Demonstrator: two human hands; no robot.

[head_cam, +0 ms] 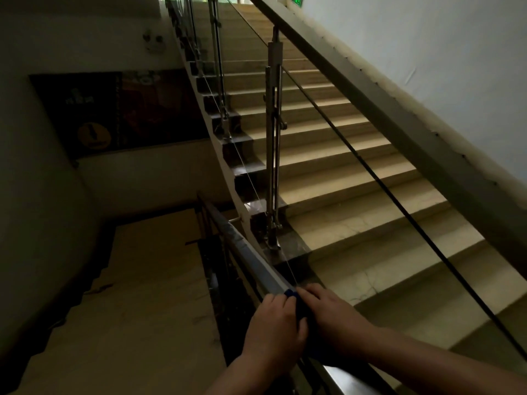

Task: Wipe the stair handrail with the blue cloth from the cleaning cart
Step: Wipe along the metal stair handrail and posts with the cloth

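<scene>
The blue cloth (291, 293), soft and light by the look of it, sits bunched on the handrail (251, 258), pressed between both hands. Left hand (275, 323) and right hand (328, 306) have fingers curled closed over it; gripping around the rail should hold it.

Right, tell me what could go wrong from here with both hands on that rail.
1. The blue cloth is bunched between the left hand and right hand, with only a small part showing, so little of it may be wiping the handrail.
2. The stairwell is dim; dirty patches could go unnoticed.
3. With both hands busy at the rail beside the drop to the lower landing, leaning out to reach further could cost balance.
</scene>
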